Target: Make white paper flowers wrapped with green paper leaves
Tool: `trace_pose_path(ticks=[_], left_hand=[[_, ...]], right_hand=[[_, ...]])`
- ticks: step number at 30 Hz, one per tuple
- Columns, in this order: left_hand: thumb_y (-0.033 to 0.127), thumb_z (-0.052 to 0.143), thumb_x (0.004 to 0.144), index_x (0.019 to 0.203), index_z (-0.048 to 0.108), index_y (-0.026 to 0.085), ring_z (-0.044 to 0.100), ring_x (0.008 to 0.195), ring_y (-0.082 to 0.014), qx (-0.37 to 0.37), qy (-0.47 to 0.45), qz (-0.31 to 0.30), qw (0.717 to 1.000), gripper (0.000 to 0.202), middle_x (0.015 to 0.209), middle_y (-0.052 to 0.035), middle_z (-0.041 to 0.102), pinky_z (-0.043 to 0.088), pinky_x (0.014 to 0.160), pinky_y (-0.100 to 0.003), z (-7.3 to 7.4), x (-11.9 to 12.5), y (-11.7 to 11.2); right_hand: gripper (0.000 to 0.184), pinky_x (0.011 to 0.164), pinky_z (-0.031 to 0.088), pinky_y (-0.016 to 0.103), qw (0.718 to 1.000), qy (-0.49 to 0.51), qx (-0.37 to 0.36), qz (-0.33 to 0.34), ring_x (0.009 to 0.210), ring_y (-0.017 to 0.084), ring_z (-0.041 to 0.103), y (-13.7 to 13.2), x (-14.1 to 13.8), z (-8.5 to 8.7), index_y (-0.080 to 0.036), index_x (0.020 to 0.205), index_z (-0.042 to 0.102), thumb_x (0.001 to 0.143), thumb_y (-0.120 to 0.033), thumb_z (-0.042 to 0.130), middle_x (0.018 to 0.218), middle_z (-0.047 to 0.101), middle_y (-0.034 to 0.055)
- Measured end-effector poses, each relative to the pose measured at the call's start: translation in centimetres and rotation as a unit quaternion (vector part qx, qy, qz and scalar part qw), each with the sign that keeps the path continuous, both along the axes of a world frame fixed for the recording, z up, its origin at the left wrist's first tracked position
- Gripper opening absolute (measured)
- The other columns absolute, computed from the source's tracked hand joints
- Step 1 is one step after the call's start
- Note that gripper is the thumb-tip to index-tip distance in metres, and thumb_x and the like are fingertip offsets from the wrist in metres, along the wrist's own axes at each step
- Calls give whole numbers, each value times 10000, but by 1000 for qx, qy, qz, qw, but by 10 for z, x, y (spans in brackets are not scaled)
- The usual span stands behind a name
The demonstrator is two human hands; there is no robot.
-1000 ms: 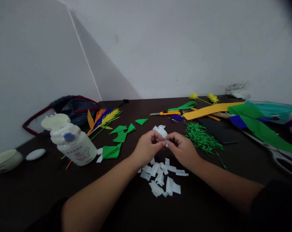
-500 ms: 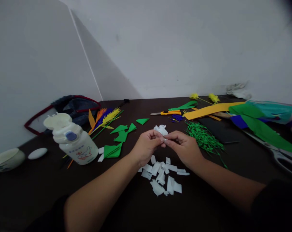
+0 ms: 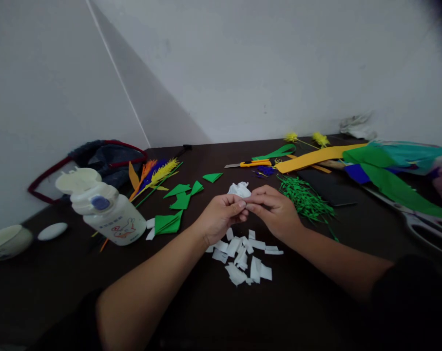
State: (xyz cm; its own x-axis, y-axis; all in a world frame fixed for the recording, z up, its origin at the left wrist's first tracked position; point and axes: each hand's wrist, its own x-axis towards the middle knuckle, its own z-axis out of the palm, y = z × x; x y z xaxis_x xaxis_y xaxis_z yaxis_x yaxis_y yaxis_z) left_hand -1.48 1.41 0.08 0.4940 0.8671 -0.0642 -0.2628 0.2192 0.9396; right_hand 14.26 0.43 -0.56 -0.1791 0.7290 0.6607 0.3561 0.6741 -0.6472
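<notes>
Over the dark table, my left hand [image 3: 222, 214] and my right hand [image 3: 274, 209] meet at the fingertips. Both are closed in a pinch on a small piece of white paper, mostly hidden by the fingers. Just behind them lies a clump of crumpled white paper [image 3: 240, 188]. Several cut white paper strips [image 3: 239, 248] are scattered on the table below my hands. To the right of my right hand rests a heap of thin green twisted paper pieces [image 3: 306, 197]. Folded green paper pieces [image 3: 168, 223] lie left of my left hand.
An open white bottle [image 3: 113, 214] stands at left, near a bowl [image 3: 9, 243] and a white oval object [image 3: 52, 231]. A utility knife [image 3: 253, 164] with its blade out lies behind my hands. Scissors [image 3: 421, 224], a black flat object [image 3: 326, 187] and an orange-yellow strip [image 3: 319, 157] are at right.
The view has shifted slightly, so the table things sit a little higher and further left. My fingers have shifted slightly around the pinch; the pale bit between them shows less now.
</notes>
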Motion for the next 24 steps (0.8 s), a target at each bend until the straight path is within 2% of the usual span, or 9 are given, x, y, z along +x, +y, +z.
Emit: trace_pose_path(ticks=[3,6,9,11,14,17,19,22,24], left_hand=[[248,661,677,643,520,103,480,527,-52,18,-13,0,1000,205,576,11,538,364,554,-189,-1,1,0],[243,655,678,630,519,104,473,516,-53,23,-8,-13,1000,200,565,13,533,360,553,-194,-1,1,0],[249,616,705,649,538,106,474,511,-57,34,48,-13,998,172,598,0,556,368,550,-201,-1,1,0],[246,579,728,668,559,109,486,530,-68,77,117,-12,990,150,621,-12,575,376,558,-209,-1,0,0],[224,534,748,722,596,130,503,574,-95,189,241,0,952,116,640,-17,593,384,578,-227,0,-4,2],[194,531,732,702,620,158,499,591,-112,307,364,29,879,101,621,0,588,367,574,-235,1,-7,3],[183,536,720,685,628,171,496,591,-116,358,406,37,840,100,607,9,585,353,564,-234,0,-8,3],[190,538,721,712,642,183,512,610,-121,392,427,47,814,105,637,9,605,351,573,-233,-2,-8,4],[221,537,728,725,649,185,523,621,-125,390,442,75,805,117,660,3,622,353,582,-236,-1,-10,7]], right_hand=[[174,731,442,305,999,-34,42,-2,803,159,560,-2,1,-1,-255,906,669,774,-269,557,842,602,32],[183,723,445,303,997,-57,51,-5,808,162,555,-2,3,-2,-266,921,660,784,-289,540,845,601,29],[169,720,438,304,993,-95,64,-1,812,164,545,0,7,-2,-242,886,651,800,-256,507,831,593,37],[137,708,427,303,991,-117,67,-1,785,162,536,3,10,-2,-217,812,636,798,-234,500,786,584,37],[91,634,402,279,991,-131,37,-10,682,143,515,7,15,-2,-192,702,583,772,-221,531,689,553,18],[99,551,365,249,992,-125,-29,-19,607,123,487,10,17,-1,-186,649,543,728,-234,581,642,532,-1],[129,519,349,239,990,-115,-81,-18,570,114,467,10,16,-2,-183,626,528,696,-254,611,614,524,-12],[174,495,345,233,985,-85,-149,-1,533,106,449,12,15,-4,-181,624,513,645,-282,653,582,522,-25],[187,493,354,235,982,-67,-178,14,535,110,462,13,14,-6,-180,631,524,622,-298,669,592,544,-21]])
